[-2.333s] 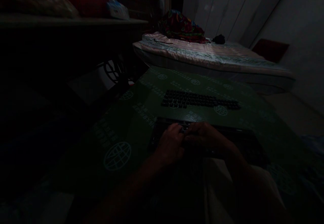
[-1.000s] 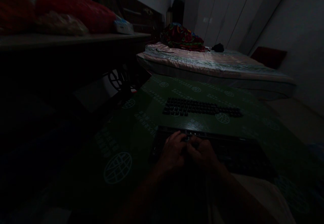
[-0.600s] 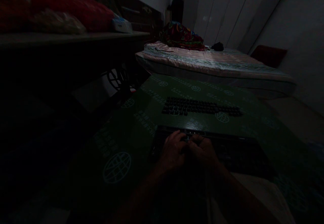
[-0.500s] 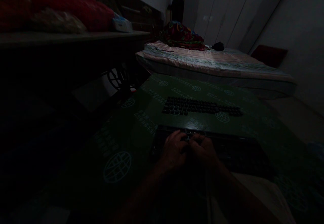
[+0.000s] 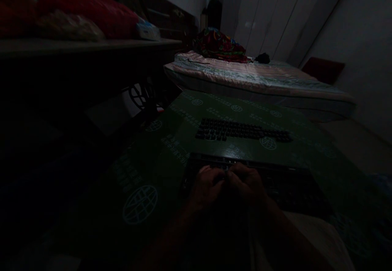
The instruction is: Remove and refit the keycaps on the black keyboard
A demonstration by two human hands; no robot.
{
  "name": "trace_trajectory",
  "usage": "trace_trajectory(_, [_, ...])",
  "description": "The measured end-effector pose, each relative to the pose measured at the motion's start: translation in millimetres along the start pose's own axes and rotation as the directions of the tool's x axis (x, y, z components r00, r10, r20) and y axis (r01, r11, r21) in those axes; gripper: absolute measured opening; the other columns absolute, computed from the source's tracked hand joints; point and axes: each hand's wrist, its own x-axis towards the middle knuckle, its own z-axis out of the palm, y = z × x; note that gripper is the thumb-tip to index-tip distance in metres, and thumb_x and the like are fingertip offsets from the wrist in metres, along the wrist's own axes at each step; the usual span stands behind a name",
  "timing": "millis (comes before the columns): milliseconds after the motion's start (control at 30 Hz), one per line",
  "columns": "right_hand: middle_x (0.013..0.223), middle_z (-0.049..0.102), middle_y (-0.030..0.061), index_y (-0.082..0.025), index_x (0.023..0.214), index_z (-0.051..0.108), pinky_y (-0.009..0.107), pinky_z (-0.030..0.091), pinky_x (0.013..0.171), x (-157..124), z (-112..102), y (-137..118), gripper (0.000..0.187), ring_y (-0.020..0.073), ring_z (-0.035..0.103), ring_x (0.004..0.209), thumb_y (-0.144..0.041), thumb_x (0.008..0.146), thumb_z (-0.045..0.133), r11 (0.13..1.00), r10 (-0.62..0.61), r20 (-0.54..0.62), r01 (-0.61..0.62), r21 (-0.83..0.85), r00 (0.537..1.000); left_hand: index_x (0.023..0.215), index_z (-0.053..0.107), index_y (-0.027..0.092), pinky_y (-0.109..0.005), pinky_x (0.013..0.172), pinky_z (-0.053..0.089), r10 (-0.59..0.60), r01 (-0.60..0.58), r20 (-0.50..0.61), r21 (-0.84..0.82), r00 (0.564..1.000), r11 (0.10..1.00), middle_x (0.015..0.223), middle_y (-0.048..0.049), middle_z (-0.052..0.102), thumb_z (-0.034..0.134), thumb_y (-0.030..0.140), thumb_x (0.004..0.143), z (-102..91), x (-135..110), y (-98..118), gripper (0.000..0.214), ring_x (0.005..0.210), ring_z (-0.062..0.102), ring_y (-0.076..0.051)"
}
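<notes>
A black keyboard (image 5: 290,185) lies across the green table in front of me, with many of its keys seemingly off. My left hand (image 5: 208,184) rests over its left part, fingers curled in toward the other hand. Close beside it, my right hand (image 5: 247,182) is closed, thumb and fingertips pinched together above the keyboard. The fingertips of both hands nearly meet; anything small between them is lost in the dark. Beyond the keyboard, several loose black keycaps (image 5: 239,130) lie in rows on the table.
The green table (image 5: 174,152) bears white globe prints. A bed (image 5: 260,77) with a dark red patterned blanket (image 5: 219,46) stands behind it. At the left, a shelf top (image 5: 122,46) carries a red bag (image 5: 92,9) and a tissue pack (image 5: 148,30). A pale cloth (image 5: 315,234) lies below the keyboard.
My left hand's fingers have curled in more and drawn slightly toward me. My right hand stays pinched at nearly the same spot. The view has shifted slightly.
</notes>
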Motion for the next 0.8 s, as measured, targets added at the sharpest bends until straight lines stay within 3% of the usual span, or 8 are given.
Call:
trace_trajectory(200, [0.061,0.058,0.0009,-0.018,0.073,0.059,0.021,0.043,0.052,1,-3,-6,0.02,0.011,0.054,0.054,-0.028,0.085,0.047,0.925,-0.268,0.04,0.269,-0.267,0.963,0.083,0.067,0.02,-0.03,0.083,0.046,-0.141,0.134,-0.022,-0.192,0.99,0.972,0.087,-0.0019,0.069,0.06,0.018,0.07,-3.6,-2,2,0.015,0.088,0.061,-0.019])
trace_trajectory(333, [0.077,0.064,0.0081,-0.018,0.075,0.062,0.027,0.047,0.065,5,-7,-6,0.023,0.016,0.059,0.071,-0.025,0.086,0.043,0.838,-0.371,-0.009,0.331,-0.434,0.928,0.092,0.064,0.019,-0.027,0.075,0.049,-0.246,0.203,-0.077,-0.362,0.966,0.91,0.088,-0.0016,0.069,0.064,0.021,0.067,-4.3,-3,3,0.024,0.082,0.063,-0.018])
trace_trajectory(433, [0.085,0.067,0.0086,-0.019,0.088,0.064,0.029,0.049,0.071,6,-10,-6,0.023,0.0178,0.063,0.08,-0.023,0.087,0.042,0.844,-0.35,0.063,0.344,-0.412,0.935,0.079,0.064,0.018,-0.025,0.069,0.049,-0.286,0.221,-0.077,-0.459,0.955,0.861,0.076,0.0001,0.067,0.066,0.022,0.064,-6.9,-3,3,0.015,0.074,0.062,-0.016])
trace_trajectory(600, [0.1,0.069,0.0058,-0.021,0.111,0.059,0.026,0.049,0.075,3,-11,-12,0.029,0.0155,0.065,0.087,-0.022,0.089,0.04,0.947,-0.194,0.262,0.25,-0.201,0.945,0.071,0.062,0.016,-0.022,0.062,0.046,-0.334,0.238,-0.029,-0.644,0.942,0.727,0.067,0.0028,0.062,0.071,0.023,0.059,-11.3,-3,2,0.017,0.065,0.058,-0.013])
trace_trajectory(700, [0.1,0.069,0.005,-0.021,0.11,0.061,0.024,0.049,0.073,4,-11,-14,0.028,0.0154,0.065,0.085,-0.023,0.087,0.045,0.963,-0.156,0.254,0.204,-0.176,0.954,0.07,0.061,0.016,-0.02,0.061,0.045,-0.342,0.237,-0.009,-0.702,0.94,0.671,0.065,0.0041,0.06,0.073,0.022,0.057,-12.5,-3,2,0.019,0.063,0.057,-0.011])
trace_trajectory(800, [0.085,0.071,0.0028,-0.02,0.099,0.066,0.022,0.048,0.063,8,-14,-16,0.022,0.0141,0.065,0.071,-0.024,0.082,0.053,0.964,-0.115,0.247,0.169,-0.208,0.962,0.07,0.061,0.016,-0.02,0.061,0.045,-0.335,0.238,0.006,-0.714,0.942,0.658,0.067,0.0034,0.062,0.075,0.021,0.055,-13.7,-3,3,0.021,0.064,0.057,-0.011])
